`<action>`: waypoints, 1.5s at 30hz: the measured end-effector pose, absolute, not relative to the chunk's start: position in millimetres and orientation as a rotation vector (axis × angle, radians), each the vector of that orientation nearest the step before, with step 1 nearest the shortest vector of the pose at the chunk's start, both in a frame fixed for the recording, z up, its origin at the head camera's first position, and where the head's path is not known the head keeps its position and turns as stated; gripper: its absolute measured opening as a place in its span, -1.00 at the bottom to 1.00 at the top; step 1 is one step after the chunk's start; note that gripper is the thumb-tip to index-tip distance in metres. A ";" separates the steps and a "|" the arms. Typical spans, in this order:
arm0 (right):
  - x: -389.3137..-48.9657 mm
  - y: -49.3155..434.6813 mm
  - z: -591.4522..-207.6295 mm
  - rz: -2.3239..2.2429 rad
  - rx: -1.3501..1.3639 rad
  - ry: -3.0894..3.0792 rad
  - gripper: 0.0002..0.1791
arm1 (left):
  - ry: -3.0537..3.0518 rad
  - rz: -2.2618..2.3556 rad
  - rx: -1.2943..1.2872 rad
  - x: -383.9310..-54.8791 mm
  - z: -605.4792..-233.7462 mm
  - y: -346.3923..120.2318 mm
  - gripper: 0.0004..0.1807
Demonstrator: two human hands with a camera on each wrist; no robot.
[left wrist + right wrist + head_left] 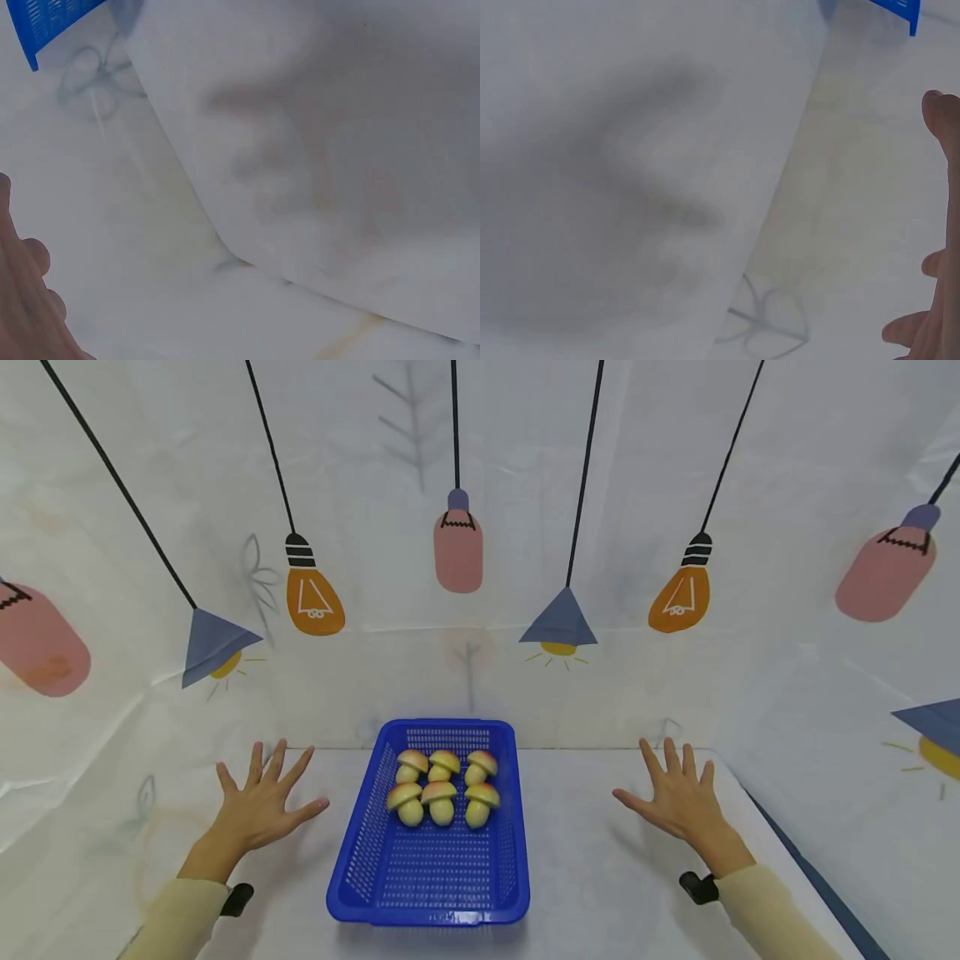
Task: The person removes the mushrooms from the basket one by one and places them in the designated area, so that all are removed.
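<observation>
Between the two hands stands a blue plastic basket [429, 902] with perforated walls, also seen at its corner in the left wrist view. Several mushroom-shaped pieces [441, 802] with yellow stems and reddish-yellow caps lie in two rows toward its far end. To the left of the basket, my left hand [258, 806] is spread over the white table, fingers straight and apart, holding nothing. My right hand [682, 797] is spread the same way, to the right of the basket and apart from it, with nothing in it. Both wrists carry a black strap.
The white tabletop [577, 860] lies under the basket and hands. Behind it hangs a pale cloth [397, 668] printed with lamps and bulbs, which also comes round both sides. At the right, the table's edge [810, 868] runs beside a dark blue strip.
</observation>
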State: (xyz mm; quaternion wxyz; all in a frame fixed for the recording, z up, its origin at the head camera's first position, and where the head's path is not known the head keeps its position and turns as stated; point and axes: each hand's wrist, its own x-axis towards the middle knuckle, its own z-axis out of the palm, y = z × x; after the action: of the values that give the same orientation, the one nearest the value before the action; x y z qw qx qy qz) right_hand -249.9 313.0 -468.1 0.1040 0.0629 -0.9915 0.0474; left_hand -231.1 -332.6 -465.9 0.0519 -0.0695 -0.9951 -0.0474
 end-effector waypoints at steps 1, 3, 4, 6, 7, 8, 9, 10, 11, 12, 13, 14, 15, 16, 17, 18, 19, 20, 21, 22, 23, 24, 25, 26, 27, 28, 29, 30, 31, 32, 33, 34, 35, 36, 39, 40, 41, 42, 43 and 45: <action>-250.0 312.5 -467.3 0.143 0.185 -2.925 0.21 | -3.027 -0.154 -0.216 -231.1 -466.0 -330.2 0.11; -250.4 311.0 -465.8 0.153 0.186 -2.927 0.21 | -3.022 -0.188 -0.228 -230.6 -465.9 -324.6 0.10; -250.6 309.9 -465.1 0.161 0.189 -2.931 0.21 | -3.018 -0.203 -0.236 -230.3 -466.0 -321.8 0.10; -250.8 307.1 -463.7 0.182 0.199 -2.938 0.21 | -3.009 -0.248 -0.254 -230.1 -466.5 -316.4 0.09; -250.9 305.5 -463.0 0.192 0.204 -2.941 0.20 | -3.004 -0.275 -0.266 -230.1 -466.7 -313.7 0.09; -251.1 303.8 -462.4 0.198 0.208 -2.942 0.20 | -2.999 -0.306 -0.280 -230.0 -467.0 -311.1 0.08; -251.4 302.0 -461.8 0.202 0.213 -2.941 0.20 | -2.995 -0.335 -0.294 -230.2 -467.7 -308.6 0.08; -251.6 299.9 -460.9 0.210 0.217 -2.938 0.19 | -2.992 -0.361 -0.308 -230.4 -468.2 -306.1 0.07; -252.1 297.7 -460.2 0.213 0.223 -2.934 0.19 | -2.986 -0.400 -0.322 -230.8 -469.0 -303.8 0.07; -252.7 295.1 -459.8 0.212 0.228 -2.932 0.19 | -2.981 -0.437 -0.335 -231.2 -470.2 -301.5 0.06; -253.4 292.2 -459.5 0.212 0.234 -2.930 0.18 | -2.976 -0.468 -0.346 -231.5 -471.0 -299.2 0.05; -254.3 288.8 -459.2 0.212 0.243 -2.928 0.18 | -2.972 -0.506 -0.356 -231.9 -471.8 -297.0 0.04; -255.0 285.3 -459.4 0.212 0.250 -2.928 0.18 | -2.972 -0.542 -0.363 -232.0 -472.9 -294.9 0.04; -255.5 281.6 -460.2 0.211 0.257 -2.929 0.18 | -2.973 -0.578 -0.375 -231.8 -474.4 -293.0 0.03; -256.0 277.8 -461.2 0.207 0.266 -2.929 0.18 | -2.975 -0.611 -0.383 -231.6 -476.4 -291.1 0.02; -256.3 273.7 -462.3 0.207 0.274 -2.931 0.18 | -2.979 -0.642 -0.391 -231.1 -478.6 -289.4 0.01; -256.2 269.5 -463.0 0.207 0.283 -2.931 0.18 | -2.978 -0.669 -0.402 -230.5 -481.2 -287.9 0.01; -255.9 265.3 -464.1 0.200 0.292 -2.928 0.17 | -2.976 -0.695 -0.412 -229.9 -484.4 -286.2 0.00; -255.5 261.6 -465.1 0.197 0.302 -2.922 0.17 | -2.974 -0.714 -0.423 -229.2 -488.0 -284.3 0.00; -255.0 257.8 -465.9 0.191 0.312 -2.918 0.17 | -2.971 -0.732 -0.435 -228.8 -491.7 -282.3 -0.01; -254.6 253.8 -466.5 0.189 0.324 -2.911 0.17 | -2.968 -0.752 -0.440 -228.5 -494.7 -280.1 -0.01; -254.2 249.7 -467.1 0.187 0.338 -2.905 0.17 | -2.966 -0.772 -0.447 -228.2 -497.5 -277.9 -0.02; -253.6 245.5 -467.5 0.189 0.352 -2.900 0.16 | -2.964 -0.788 -0.450 -227.9 -500.1 -275.7 -0.02; -253.6 241.6 -468.2 0.192 0.365 -2.894 0.16 | -2.966 -0.803 -0.454 -227.8 -502.0 -273.5 -0.03; -253.5 237.7 -468.5 0.203 0.380 -2.892 0.16 | -2.969 -0.823 -0.458 -227.5 -503.6 -271.6 -0.04; -253.5 233.6 -468.4 0.210 0.393 -2.892 0.16 | -2.969 -0.844 -0.463 -227.1 -504.8 -270.0 -0.05; -253.6 229.3 -468.2 0.225 0.408 -2.888 0.15 | -2.968 -0.862 -0.463 -226.7 -505.8 -268.7 -0.05; -253.6 225.1 -467.7 0.234 0.421 -2.888 0.15 | -2.966 -0.880 -0.464 -226.1 -506.7 -267.9 -0.06; -253.6 220.9 -466.9 0.244 0.432 -2.888 0.15 | -2.963 -0.901 -0.463 -225.7 -507.7 -267.2 -0.07; -253.7 217.0 -466.0 0.254 0.442 -2.887 0.15 | -2.962 -0.920 -0.463 -225.1 -508.6 -266.7 -0.08; -253.7 213.0 -464.7 0.263 0.453 -2.885 0.15 | -2.960 -0.944 -0.459 -224.6 -509.3 -266.2 -0.08; -253.8 209.0 -463.4 0.270 0.463 -2.885 0.15 | -2.958 -0.963 -0.455 -224.0 -510.0 -265.8 -0.09; -253.9 205.0 -461.9 0.280 0.474 -2.884 0.15 | -2.958 -0.977 -0.452 -223.5 -510.8 -265.4 -0.09; -254.1 201.1 -460.4 0.286 0.483 -2.885 0.15 | -2.958 -0.996 -0.452 -223.0 -511.4 -265.0 -0.09; -254.9 189.5 -454.6 0.324 0.516 -2.882 0.14 | -2.953 -1.055 -0.460 -221.8 -512.4 -263.5 -0.11; -255.3 185.6 -452.9 0.335 0.531 -2.878 0.14 | -2.948 -1.088 -0.465 -221.2 -512.2 -263.0 -0.12; -255.7 181.8 -451.1 0.351 0.547 -2.871 0.13 | -2.949 -1.117 -0.471 -220.8 -512.2 -262.5 -0.12; -256.2 178.1 -449.4 0.364 0.567 -2.863 0.13 | -2.945 -1.151 -0.474 -220.4 -512.0 -262.0 -0.13; -256.6 174.4 -447.7 0.380 0.586 -2.854 0.12 | -2.946 -1.177 -0.477 -220.0 -511.8 -261.5 -0.13; -257.0 166.9 -444.1 0.422 0.626 -2.834 0.10 | -2.943 -1.214 -0.490 -219.3 -511.5 -260.4 -0.12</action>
State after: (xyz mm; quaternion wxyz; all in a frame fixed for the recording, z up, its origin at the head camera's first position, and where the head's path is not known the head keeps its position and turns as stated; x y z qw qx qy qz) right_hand -257.0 166.9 -444.1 0.1039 0.2124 -0.9610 0.1432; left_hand -219.3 -260.4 -511.5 -0.0399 -0.1519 -0.9130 -0.3766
